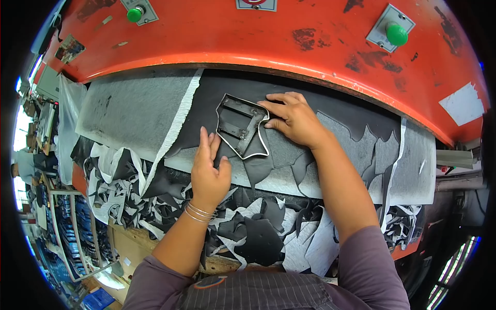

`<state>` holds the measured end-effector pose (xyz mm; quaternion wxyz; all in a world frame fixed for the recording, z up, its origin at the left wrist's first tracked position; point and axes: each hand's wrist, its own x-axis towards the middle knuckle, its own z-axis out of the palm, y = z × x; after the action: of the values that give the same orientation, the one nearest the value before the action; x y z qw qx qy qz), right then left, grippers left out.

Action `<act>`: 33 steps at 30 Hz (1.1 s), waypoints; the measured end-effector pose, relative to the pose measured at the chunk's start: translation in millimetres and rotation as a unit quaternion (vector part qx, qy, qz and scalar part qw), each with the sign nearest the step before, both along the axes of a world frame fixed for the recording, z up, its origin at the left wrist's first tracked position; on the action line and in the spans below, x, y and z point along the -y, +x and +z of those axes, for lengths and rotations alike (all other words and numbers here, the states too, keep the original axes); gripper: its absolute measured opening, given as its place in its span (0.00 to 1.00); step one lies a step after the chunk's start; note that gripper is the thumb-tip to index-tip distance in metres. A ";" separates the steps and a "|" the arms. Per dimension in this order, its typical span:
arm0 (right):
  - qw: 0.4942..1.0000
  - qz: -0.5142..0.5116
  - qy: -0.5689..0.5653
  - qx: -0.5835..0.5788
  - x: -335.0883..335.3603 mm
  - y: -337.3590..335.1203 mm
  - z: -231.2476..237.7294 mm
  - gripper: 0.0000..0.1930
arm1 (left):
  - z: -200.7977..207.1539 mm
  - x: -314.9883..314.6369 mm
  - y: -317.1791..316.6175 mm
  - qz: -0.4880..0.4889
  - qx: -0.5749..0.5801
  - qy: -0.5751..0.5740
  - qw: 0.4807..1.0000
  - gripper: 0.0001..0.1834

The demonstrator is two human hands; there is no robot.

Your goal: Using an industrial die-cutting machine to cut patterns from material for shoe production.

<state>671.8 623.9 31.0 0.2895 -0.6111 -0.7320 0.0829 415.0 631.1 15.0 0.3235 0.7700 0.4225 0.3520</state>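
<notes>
A steel cutting die (pixel 251 135), an irregular outline of thin metal strip with welded crossbars, lies on a black leather sheet (pixel 206 88). My right hand (pixel 295 118) grips the die's right side, with its fingers at the upper corner and its thumb lower on the edge. Beside the die's left edge is my left hand (pixel 211 168), open with fingers stretched out and the thumb apart. Its fingertips are close to the metal; whether they touch it I cannot tell. Cut-out gaps show along the sheet's near edge, with the pale grey cutting board (pixel 139 98) beneath.
An orange machine beam (pixel 217 36) spans the far side, with green push buttons (pixel 397 34) on it. Leather offcuts (pixel 258 240) are heaped along the near edge. A rack of blue items (pixel 82 232) stands at left, where another person (pixel 26 165) is partly visible.
</notes>
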 end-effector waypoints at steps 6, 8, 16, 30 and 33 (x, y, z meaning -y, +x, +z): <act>1.000 0.013 -0.004 -0.010 1.9 -2.3 3.4 0.24 | 0.2 -4.1 -5.0 -0.005 -0.005 0.015 1.000 0.41; 1.000 0.005 -0.001 -0.002 4.4 -5.4 1.1 0.24 | -1.3 -7.7 -7.7 -0.006 -0.004 0.050 0.999 0.42; 0.986 0.090 -0.009 0.140 -18.8 -52.1 68.4 0.19 | 10.9 -28.3 -49.1 -0.009 -0.018 0.030 0.999 0.28; 0.979 -0.167 -0.101 0.063 -3.4 -83.5 24.0 0.09 | -13.8 3.2 -76.6 -0.026 0.000 0.049 0.998 0.29; 0.969 -0.230 -0.088 -0.026 12.8 -96.9 18.3 0.11 | -11.7 3.2 -74.1 -0.026 -0.028 0.067 0.997 0.31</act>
<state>574.8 611.1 49.3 0.2651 -0.7838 -0.5536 0.0942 340.9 627.9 3.2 0.2682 0.8102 0.3872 0.3489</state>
